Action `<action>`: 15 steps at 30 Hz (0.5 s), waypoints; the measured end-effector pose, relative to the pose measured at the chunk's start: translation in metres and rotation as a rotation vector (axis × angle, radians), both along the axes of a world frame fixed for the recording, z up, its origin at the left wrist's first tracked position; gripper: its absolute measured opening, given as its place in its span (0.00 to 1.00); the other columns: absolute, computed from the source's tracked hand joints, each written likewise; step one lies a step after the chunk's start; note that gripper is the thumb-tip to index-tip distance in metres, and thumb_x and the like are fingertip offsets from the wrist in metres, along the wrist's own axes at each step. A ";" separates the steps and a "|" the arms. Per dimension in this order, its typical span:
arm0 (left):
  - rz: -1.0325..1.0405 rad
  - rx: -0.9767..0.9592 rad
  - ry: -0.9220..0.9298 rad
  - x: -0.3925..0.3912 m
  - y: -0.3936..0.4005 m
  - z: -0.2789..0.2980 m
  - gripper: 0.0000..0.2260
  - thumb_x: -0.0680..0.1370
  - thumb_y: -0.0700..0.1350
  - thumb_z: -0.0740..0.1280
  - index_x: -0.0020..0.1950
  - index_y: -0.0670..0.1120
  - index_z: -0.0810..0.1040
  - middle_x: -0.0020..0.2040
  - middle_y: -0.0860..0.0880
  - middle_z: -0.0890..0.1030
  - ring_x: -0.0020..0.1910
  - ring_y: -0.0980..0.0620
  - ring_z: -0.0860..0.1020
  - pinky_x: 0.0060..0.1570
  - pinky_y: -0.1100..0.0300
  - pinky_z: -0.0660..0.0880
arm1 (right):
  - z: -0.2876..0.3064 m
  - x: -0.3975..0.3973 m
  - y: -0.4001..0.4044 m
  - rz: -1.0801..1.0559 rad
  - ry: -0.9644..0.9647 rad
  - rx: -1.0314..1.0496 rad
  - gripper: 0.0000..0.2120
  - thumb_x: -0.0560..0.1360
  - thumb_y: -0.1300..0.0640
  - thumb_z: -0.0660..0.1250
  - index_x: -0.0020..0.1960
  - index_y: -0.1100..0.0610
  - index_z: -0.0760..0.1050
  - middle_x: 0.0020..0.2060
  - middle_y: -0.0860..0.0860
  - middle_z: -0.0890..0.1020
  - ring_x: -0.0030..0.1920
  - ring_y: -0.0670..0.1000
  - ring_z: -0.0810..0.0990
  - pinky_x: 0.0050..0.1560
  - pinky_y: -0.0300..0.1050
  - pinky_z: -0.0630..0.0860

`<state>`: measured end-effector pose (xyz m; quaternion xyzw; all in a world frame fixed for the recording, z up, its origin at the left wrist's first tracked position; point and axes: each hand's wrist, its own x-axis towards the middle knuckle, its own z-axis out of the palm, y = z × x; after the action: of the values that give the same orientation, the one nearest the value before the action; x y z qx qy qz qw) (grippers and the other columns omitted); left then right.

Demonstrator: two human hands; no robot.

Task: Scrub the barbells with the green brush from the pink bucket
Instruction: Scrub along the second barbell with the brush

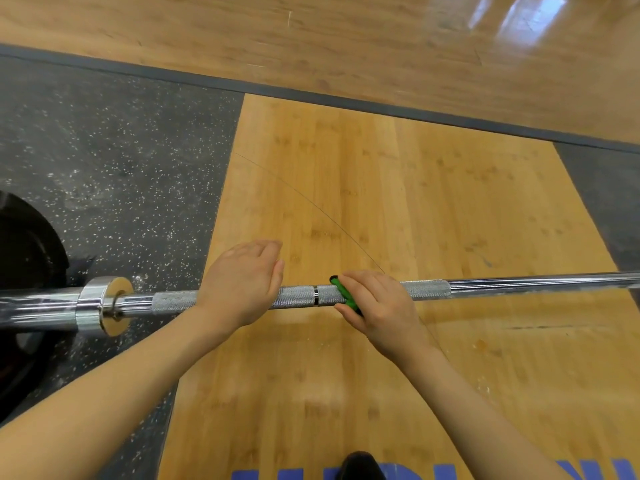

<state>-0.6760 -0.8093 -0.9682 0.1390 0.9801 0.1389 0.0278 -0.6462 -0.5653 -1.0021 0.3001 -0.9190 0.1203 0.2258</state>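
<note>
- The barbell (301, 296) lay across the scene from left to right, its shaft raised off the floor by a black plate (24, 271) on the left sleeve, which probably gave room to work right round the bar.
- The left hand (242, 282) rested over the shaft left of centre. Its fingers were loosely bent over the far side and I could not tell whether they gripped the bar. The hand seemed placed to steady the bar or stop it rolling.
- The right hand (377, 306) held the green brush (343, 294) just right of a thin smooth ring mark in the knurling. Its fingers were curled and clamped on the brush, pressing it down against the shaft, a hold suited to short hard strokes.
- Only a little of the brush showed: bright green with a dark end, apparently plastic.
- The shaft was silvery metal, rough cross-hatched knurling under both hands and smooth and shiny further right. A polished collar (104, 299) flared out on the left.
- Below was a pale wooden platform (415, 202) with visible grain, flanked on the left by dark speckled rubber matting (121, 168).
- The pink bucket was out of view.
</note>
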 end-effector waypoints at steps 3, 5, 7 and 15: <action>-0.005 0.007 0.002 -0.002 0.000 -0.002 0.25 0.79 0.52 0.48 0.62 0.40 0.76 0.58 0.42 0.81 0.55 0.42 0.80 0.55 0.51 0.75 | 0.003 0.001 -0.001 -0.004 -0.019 -0.004 0.21 0.82 0.47 0.58 0.57 0.64 0.79 0.52 0.55 0.82 0.50 0.56 0.80 0.47 0.51 0.77; -0.002 0.004 0.001 -0.003 0.001 -0.001 0.25 0.79 0.52 0.47 0.62 0.40 0.76 0.58 0.42 0.81 0.55 0.42 0.79 0.56 0.51 0.74 | 0.005 0.001 -0.001 -0.011 -0.028 -0.006 0.22 0.82 0.46 0.58 0.58 0.64 0.79 0.52 0.55 0.82 0.50 0.55 0.80 0.48 0.50 0.77; -0.003 0.000 0.003 -0.005 0.001 -0.001 0.26 0.79 0.53 0.47 0.62 0.40 0.76 0.58 0.42 0.80 0.55 0.42 0.79 0.56 0.51 0.74 | 0.005 -0.002 -0.002 -0.011 -0.019 -0.001 0.23 0.81 0.46 0.57 0.57 0.64 0.79 0.51 0.55 0.82 0.50 0.55 0.80 0.47 0.50 0.77; 0.019 -0.015 -0.001 -0.021 0.001 0.002 0.26 0.79 0.53 0.45 0.65 0.41 0.74 0.61 0.43 0.79 0.59 0.43 0.77 0.59 0.52 0.70 | 0.002 -0.025 0.000 0.037 -0.008 0.001 0.25 0.82 0.44 0.56 0.56 0.64 0.79 0.50 0.55 0.82 0.48 0.56 0.80 0.44 0.51 0.78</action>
<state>-0.6972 -0.8082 -0.9664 0.1292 0.9824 0.1321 0.0280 -0.6710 -0.5657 -0.9998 0.3165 -0.9143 0.1253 0.2195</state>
